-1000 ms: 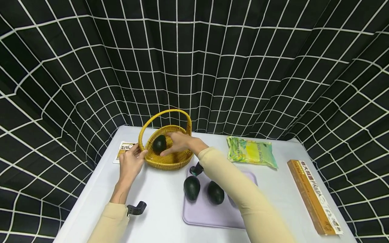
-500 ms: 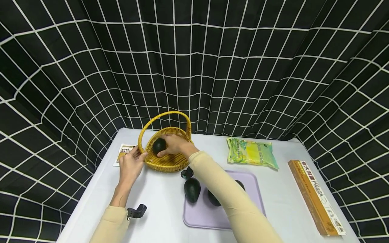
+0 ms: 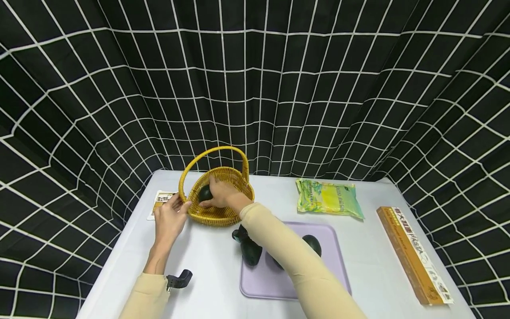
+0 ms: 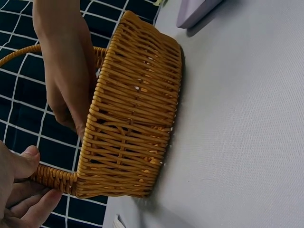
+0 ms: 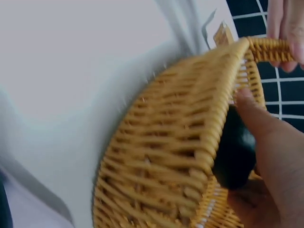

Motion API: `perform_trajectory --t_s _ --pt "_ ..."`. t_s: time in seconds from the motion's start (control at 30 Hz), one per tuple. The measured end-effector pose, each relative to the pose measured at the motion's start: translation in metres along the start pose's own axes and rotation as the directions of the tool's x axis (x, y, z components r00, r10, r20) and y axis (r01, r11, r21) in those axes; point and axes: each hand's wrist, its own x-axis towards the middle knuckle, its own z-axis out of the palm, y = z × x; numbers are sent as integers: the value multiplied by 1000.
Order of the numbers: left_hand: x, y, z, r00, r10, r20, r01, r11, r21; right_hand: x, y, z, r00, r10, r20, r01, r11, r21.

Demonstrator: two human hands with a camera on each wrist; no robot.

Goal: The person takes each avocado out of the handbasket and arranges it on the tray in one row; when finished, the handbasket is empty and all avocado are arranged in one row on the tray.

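Observation:
A yellow wicker basket (image 3: 217,220) stands at the table's back left. My left hand (image 3: 169,221) grips the foot of its arched handle (image 4: 50,176) between thumb and fingers. Inside the basket, my right hand (image 3: 224,194) holds a dark green avocado (image 3: 204,194) by its left wall. The right wrist view shows thumb and fingers around that avocado (image 5: 235,149), partly hidden by the basket's rim. On a lilac tray (image 3: 271,290) lie an avocado (image 3: 251,253) at the left and another avocado (image 3: 312,244) at the right. My right sleeve mostly covers one between them.
Behind the tray lies a green and yellow packet (image 3: 330,199). A long orange and white pasta box (image 3: 414,257) lies along the right side. A printed card (image 3: 160,203) is partly under my left hand. A black gridded curtain (image 3: 263,88) surrounds the table.
My right hand has moved left onto the avocado in the basket and closed round it. My right forearm has shifted left, uncovering the tray's right avocado. My left hand stays on the handle.

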Motion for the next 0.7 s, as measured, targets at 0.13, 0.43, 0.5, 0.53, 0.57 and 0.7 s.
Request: perform_trajectory --t_s 0.13,0.43,0.5,0.53,0.57,0.7 --pt "-1 -1 0 1000 -5 5 5 1000 -15 1 -5 6 999 34 1 -34 999 0" --pt "0 0 1 1000 6 5 -6 1000 -16 -1 -4 7 999 19 -47 -21 998 -64" --pt "-1 1 1 1000 10 5 -10 1000 -17 -1 -3 7 999 13 -42 -16 998 -62" --pt "-1 1 1 1000 9 5 -9 1000 -18 -2 -3 8 999 10 -36 -12 999 -52" --pt "-1 1 1 1000 7 4 -7 1000 -20 -2 -3 8 1000 8 -30 -9 999 -44" --pt "-1 0 2 1000 1 5 -1 1000 -28 -6 -4 7 1000 -23 -12 23 1000 -4"
